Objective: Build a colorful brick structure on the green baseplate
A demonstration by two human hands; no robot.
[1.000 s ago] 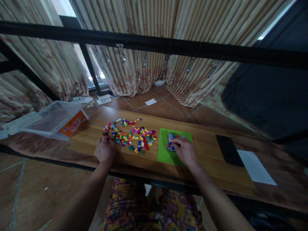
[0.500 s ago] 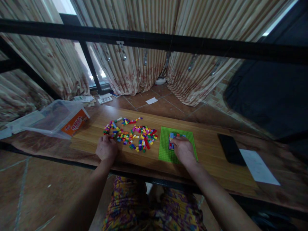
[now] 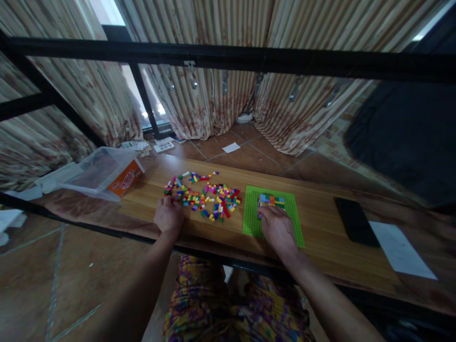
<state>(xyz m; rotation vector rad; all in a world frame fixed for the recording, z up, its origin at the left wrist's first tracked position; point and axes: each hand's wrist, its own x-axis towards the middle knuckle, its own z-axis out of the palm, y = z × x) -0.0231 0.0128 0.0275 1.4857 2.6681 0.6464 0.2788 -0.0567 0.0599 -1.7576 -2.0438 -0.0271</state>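
A bright green baseplate lies on the wooden board, carrying a small multicoloured brick build. My right hand rests over the near side of this build, fingers bent together at its near left corner. Whatever the fingertips pinch is too small to make out. Left of the plate spreads a loose scatter of small coloured toy bricks. At its left end is my left hand, fingertips curled down among the bricks. Any piece between those fingers is hidden.
A clear plastic box with an orange label stands at the left end of the board. To the right lie a black phone and a white paper sheet. A dark metal rail crosses beyond the board.
The whole view has shifted, so everything sits farther right. My right hand has slid toward the near side of the build, uncovering more of its top. My left hand stays by the loose bricks.
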